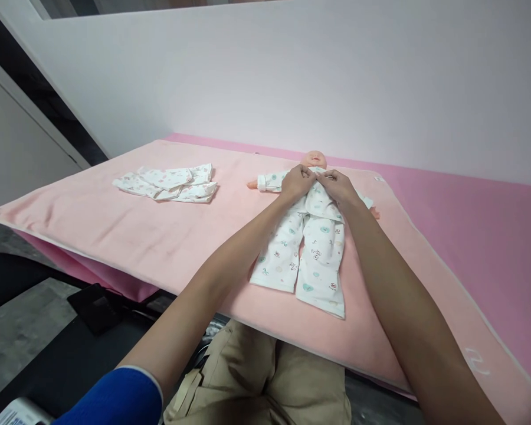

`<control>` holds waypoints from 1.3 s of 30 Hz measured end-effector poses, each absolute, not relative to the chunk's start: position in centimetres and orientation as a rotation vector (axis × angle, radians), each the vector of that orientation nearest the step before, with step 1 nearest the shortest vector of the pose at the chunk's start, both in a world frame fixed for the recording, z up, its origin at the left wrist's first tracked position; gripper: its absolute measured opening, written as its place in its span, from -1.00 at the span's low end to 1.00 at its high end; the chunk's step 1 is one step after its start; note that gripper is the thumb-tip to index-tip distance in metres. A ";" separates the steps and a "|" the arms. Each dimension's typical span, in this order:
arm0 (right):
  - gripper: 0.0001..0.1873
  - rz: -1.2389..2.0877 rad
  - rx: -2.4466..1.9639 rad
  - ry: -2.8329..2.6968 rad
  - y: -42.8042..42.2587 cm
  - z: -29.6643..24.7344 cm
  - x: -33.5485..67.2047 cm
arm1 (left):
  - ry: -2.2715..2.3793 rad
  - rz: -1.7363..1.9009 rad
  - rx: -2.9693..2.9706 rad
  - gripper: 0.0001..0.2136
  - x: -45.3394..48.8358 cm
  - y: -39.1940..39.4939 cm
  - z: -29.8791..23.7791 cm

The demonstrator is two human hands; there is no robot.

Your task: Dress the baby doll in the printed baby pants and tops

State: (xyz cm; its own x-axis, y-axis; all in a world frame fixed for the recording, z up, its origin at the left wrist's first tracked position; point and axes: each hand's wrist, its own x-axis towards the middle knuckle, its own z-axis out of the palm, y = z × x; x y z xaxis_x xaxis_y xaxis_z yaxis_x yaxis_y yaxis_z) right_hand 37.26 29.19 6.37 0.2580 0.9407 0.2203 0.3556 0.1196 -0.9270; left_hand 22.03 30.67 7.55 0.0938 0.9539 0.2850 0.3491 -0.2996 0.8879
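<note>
A baby doll (314, 159) lies on its back on the pink blanket (181, 248), head toward the wall. It wears a white printed top (322, 203) and matching white trousers (319, 254) whose leg ends lie flat toward me. At the neck of the top, my left hand (298, 180) pinches the cloth with closed fingers. Close beside it, my right hand (338, 186) also pinches the top's front edge. What exactly sits between the fingertips is too small to make out. One doll hand (252, 185) sticks out of the left sleeve; the other shows past my right wrist.
Folded white printed baby clothes (170, 183) lie on the blanket's left part. A white wall (292, 82) rises behind the pink table (482, 224). Below the front edge are a dark phone-like object (94, 308) on a black surface and a white box (20, 413).
</note>
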 end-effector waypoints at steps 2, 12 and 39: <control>-0.71 0.675 -1.420 -1.278 29.1 6.4 37.1 | 1.282 1.237 1.766 -0.84 22.0 30.6 7.1; -0.73 0.764 -1.402 -1.243 29.3 6.3 37.3 | 1.174 1.387 1.925 -0.94 21.6 30.0 5.1; -0.61 0.643 -1.452 -1.404 29.3 6.2 38.4 | 1.207 1.368 1.846 -0.86 21.6 30.7 4.7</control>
